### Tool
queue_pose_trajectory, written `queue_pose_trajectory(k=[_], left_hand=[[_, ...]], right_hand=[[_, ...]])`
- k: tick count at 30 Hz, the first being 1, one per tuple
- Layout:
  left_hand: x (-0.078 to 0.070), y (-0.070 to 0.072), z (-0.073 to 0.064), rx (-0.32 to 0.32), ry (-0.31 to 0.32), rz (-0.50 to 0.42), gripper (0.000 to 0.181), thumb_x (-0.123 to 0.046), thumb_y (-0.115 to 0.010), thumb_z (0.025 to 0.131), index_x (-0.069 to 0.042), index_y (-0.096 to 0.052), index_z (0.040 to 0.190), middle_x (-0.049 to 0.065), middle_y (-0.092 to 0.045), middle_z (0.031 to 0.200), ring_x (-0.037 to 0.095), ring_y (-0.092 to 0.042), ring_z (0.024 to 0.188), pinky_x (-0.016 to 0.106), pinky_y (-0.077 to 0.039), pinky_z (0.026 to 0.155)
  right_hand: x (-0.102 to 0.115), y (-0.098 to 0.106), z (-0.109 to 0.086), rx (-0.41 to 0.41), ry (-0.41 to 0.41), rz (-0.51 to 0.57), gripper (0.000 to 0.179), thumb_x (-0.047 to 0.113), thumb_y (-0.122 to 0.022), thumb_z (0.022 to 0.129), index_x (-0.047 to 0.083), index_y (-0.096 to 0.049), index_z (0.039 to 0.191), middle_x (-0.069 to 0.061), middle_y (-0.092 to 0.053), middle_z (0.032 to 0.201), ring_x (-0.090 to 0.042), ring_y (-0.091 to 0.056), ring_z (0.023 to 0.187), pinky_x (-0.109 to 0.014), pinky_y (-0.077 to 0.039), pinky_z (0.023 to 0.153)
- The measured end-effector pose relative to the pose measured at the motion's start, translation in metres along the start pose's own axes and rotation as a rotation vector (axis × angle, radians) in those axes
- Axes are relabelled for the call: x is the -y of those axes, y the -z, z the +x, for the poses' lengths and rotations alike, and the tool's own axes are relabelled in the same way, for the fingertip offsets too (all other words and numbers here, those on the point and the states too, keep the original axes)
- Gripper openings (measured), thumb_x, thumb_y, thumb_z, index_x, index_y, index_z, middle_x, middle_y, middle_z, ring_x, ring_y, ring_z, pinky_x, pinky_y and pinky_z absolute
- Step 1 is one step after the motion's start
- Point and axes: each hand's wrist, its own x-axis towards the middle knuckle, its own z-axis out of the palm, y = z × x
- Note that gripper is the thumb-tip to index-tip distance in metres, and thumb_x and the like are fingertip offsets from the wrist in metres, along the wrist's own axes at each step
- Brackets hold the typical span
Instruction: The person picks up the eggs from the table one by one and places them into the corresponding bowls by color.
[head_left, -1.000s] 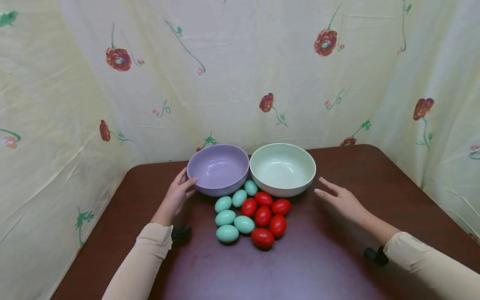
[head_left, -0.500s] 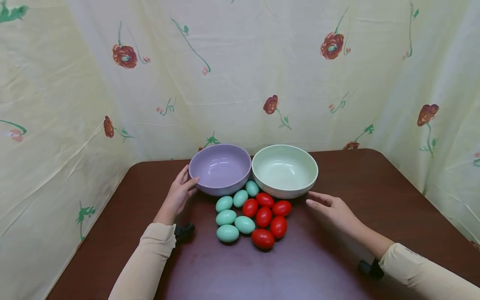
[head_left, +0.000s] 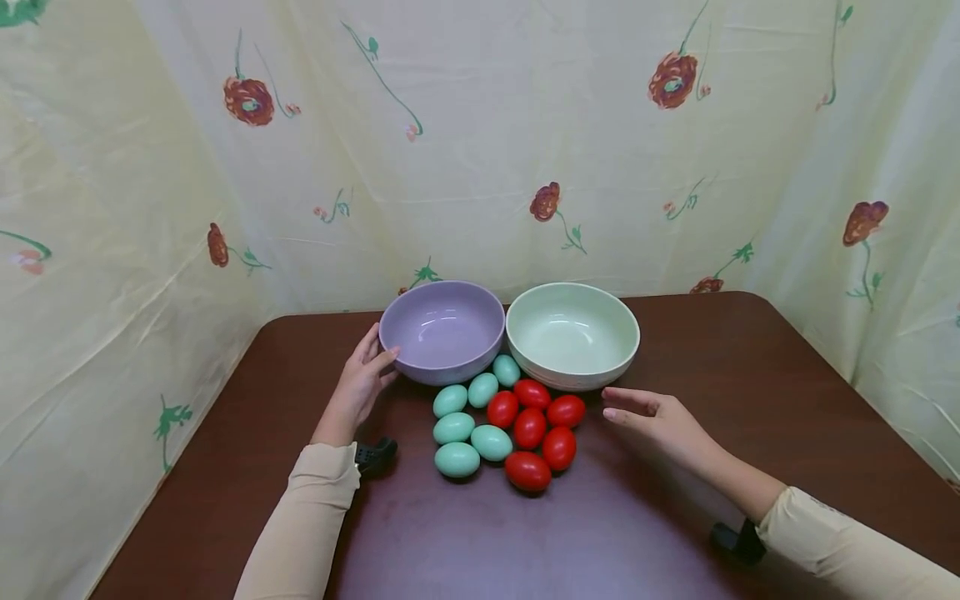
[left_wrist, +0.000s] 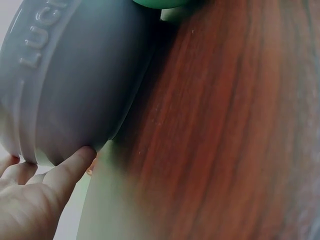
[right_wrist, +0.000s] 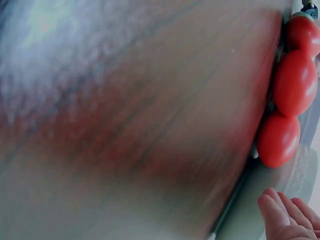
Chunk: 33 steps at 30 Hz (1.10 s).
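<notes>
A purple bowl point(head_left: 442, 333) and a pale green bowl point(head_left: 573, 337) stand side by side at the back of the table. My left hand point(head_left: 360, 385) rests against the purple bowl's left side, fingers fairly straight; in the left wrist view, its fingertips point(left_wrist: 80, 155) touch the outer wall. Several mint-green eggs point(head_left: 454, 428) and several red eggs point(head_left: 529, 429) lie in front of the bowls, mint on the left, red on the right. My right hand point(head_left: 666, 425) hovers right of the red eggs, below the pale green bowl, fingers extended and holding nothing.
The dark brown table point(head_left: 540, 550) reaches back to a floral curtain point(head_left: 465, 167) behind the bowls and along both sides. Each wrist carries a black camera mount, such as the right one point(head_left: 738, 542).
My right hand has moved left and toward me, from the pale green bowl's right side to near the red eggs. The left hand stays at the purple bowl. The view has shifted slightly.
</notes>
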Motion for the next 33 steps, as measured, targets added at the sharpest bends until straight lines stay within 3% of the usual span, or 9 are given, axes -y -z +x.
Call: queue_pose_trajectory(k=[3, 6, 14, 22, 33], left_hand=[[-0.002, 0.001, 0.000, 0.003, 0.005, 0.011, 0.080, -0.014, -0.055, 0.102, -0.020, -0.003, 0.162, 0.001, 0.005, 0.169, 0.023, -0.017, 0.154, 0.052, -0.027, 0.122], [-0.002, 0.001, 0.000, -0.001, 0.008, 0.019, 0.080, -0.015, -0.055, 0.102, -0.022, -0.004, 0.162, 0.001, 0.005, 0.169, 0.024, -0.017, 0.154, 0.052, -0.027, 0.121], [0.001, 0.003, -0.002, -0.012, -0.003, 0.027, 0.079, -0.016, -0.056, 0.101, -0.022, -0.006, 0.162, 0.002, 0.004, 0.169, 0.024, -0.017, 0.154, 0.053, -0.029, 0.120], [0.005, 0.003, -0.005, -0.046, -0.006, 0.038, 0.078, -0.019, -0.058, 0.101, -0.024, -0.009, 0.161, -0.001, -0.001, 0.169, 0.024, -0.024, 0.153, 0.050, -0.034, 0.118], [0.006, 0.000, -0.001, -0.044, -0.004, 0.037, 0.077, -0.020, -0.059, 0.101, -0.025, -0.011, 0.161, -0.001, -0.001, 0.169, 0.023, -0.025, 0.152, 0.049, -0.035, 0.118]], right_hand=[[-0.001, -0.002, 0.001, 0.020, 0.009, 0.072, 0.054, 0.032, -0.068, 0.094, 0.002, -0.058, 0.138, -0.017, -0.064, 0.135, 0.004, -0.063, 0.110, -0.010, -0.050, 0.086], [-0.001, -0.004, 0.001, 0.046, 0.015, 0.137, 0.056, 0.027, -0.070, 0.093, -0.003, -0.056, 0.138, -0.022, -0.061, 0.136, 0.014, -0.062, 0.102, -0.009, -0.050, 0.086], [0.000, -0.009, 0.001, 0.062, -0.018, 0.139, 0.054, 0.030, -0.071, 0.092, 0.000, -0.059, 0.135, -0.019, -0.065, 0.133, 0.012, -0.063, 0.103, -0.011, -0.051, 0.086], [0.002, -0.012, 0.002, 0.069, -0.022, 0.155, 0.054, 0.029, -0.073, 0.091, 0.000, -0.060, 0.134, -0.019, -0.064, 0.134, -0.013, -0.066, 0.118, -0.011, -0.051, 0.087], [0.004, -0.016, -0.001, 0.064, -0.056, 0.195, 0.054, 0.029, -0.074, 0.090, 0.001, -0.061, 0.134, -0.016, -0.066, 0.131, 0.001, -0.067, 0.109, -0.011, -0.051, 0.086]])
